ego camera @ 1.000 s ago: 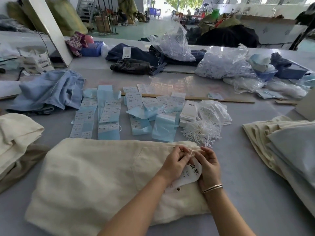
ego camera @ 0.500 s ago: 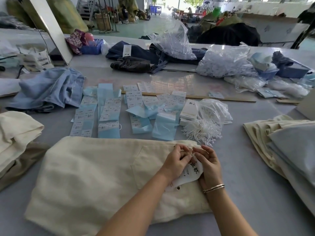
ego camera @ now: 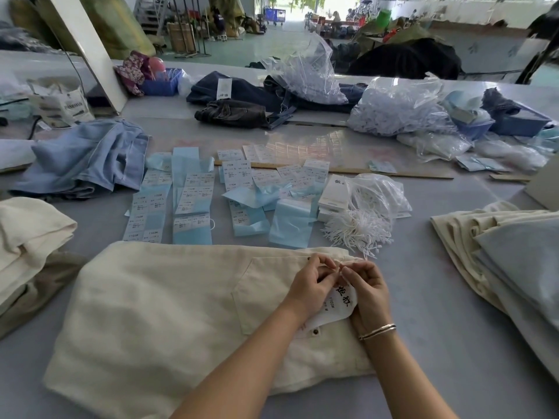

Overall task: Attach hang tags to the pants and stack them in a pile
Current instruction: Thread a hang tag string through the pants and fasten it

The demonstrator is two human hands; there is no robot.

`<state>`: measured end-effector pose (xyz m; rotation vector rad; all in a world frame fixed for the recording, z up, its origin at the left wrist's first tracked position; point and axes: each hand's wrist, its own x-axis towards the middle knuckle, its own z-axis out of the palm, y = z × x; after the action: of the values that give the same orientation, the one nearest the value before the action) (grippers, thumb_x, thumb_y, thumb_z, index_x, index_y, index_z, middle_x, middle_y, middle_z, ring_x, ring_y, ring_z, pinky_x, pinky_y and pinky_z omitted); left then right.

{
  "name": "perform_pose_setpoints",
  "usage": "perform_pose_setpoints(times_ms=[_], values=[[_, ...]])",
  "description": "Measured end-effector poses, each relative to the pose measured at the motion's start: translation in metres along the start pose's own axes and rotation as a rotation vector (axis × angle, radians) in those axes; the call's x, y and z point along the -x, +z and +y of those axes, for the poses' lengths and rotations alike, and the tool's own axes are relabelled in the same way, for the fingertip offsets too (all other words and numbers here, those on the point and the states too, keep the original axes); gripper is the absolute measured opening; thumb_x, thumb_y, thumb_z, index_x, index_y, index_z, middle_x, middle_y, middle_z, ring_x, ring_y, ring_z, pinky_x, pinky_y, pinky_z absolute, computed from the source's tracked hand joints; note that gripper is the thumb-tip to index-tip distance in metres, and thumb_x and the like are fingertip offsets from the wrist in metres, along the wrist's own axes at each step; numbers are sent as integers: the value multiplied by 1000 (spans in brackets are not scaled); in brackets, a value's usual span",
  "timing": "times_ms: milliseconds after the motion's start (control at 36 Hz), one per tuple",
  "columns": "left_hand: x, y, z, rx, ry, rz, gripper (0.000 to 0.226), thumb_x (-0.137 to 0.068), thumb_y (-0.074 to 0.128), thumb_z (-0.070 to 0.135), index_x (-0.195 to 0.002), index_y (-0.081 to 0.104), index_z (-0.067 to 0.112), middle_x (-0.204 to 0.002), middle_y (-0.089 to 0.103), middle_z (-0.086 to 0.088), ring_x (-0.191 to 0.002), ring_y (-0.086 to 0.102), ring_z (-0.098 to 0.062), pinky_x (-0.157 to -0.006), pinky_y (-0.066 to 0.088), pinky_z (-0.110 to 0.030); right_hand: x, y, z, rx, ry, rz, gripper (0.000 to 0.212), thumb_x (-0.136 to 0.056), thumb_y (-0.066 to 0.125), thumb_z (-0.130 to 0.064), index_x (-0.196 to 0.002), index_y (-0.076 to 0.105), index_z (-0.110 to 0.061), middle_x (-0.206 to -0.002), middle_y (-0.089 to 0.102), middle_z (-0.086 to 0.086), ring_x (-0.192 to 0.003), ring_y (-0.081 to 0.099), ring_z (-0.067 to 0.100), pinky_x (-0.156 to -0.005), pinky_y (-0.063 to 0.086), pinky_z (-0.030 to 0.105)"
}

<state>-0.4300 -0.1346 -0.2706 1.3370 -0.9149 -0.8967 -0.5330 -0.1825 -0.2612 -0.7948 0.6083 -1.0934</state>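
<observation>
Both hands, left hand [ego camera: 313,285] and right hand [ego camera: 367,290], pinch the tag string [ego camera: 339,265] at the pants [ego camera: 157,313] waistband, hang tag [ego camera: 340,303] underneath; fastening the string likely follows.

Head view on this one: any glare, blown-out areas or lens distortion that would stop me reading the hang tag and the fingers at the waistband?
Head view: daylight blows out the far doorway; a glare patch washes the table behind the label sheets. Wide-angle bending curves the edges. The hang tag is partly readable, the left hand and right hand evenly lit; the string they pinch is too fine to resolve.
</observation>
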Motion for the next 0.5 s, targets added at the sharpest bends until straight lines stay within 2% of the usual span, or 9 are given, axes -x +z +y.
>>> perform_pose_setpoints(times_ms=[194, 500], values=[[3, 0, 2, -1, 5, 7, 17, -93, 60, 7, -88, 50, 20, -82, 68, -6, -79, 64, -17, -82, 51, -37, -2, -2, 2, 22, -11, 26, 22, -81, 55, 14, -79, 54, -7, -74, 67, 3, -68, 65, 15, -64, 56, 24], [4, 1, 3, -40, -8, 20, 18, -92, 60, 7, -85, 53, 22, -83, 70, -7, -81, 67, -19, -84, 52, -43, -3, -4, 5, 54, -26, 41, 22, -79, 58, 13, -74, 55, -8, -78, 64, 10, -70, 63, 19, -66, 55, 26]])
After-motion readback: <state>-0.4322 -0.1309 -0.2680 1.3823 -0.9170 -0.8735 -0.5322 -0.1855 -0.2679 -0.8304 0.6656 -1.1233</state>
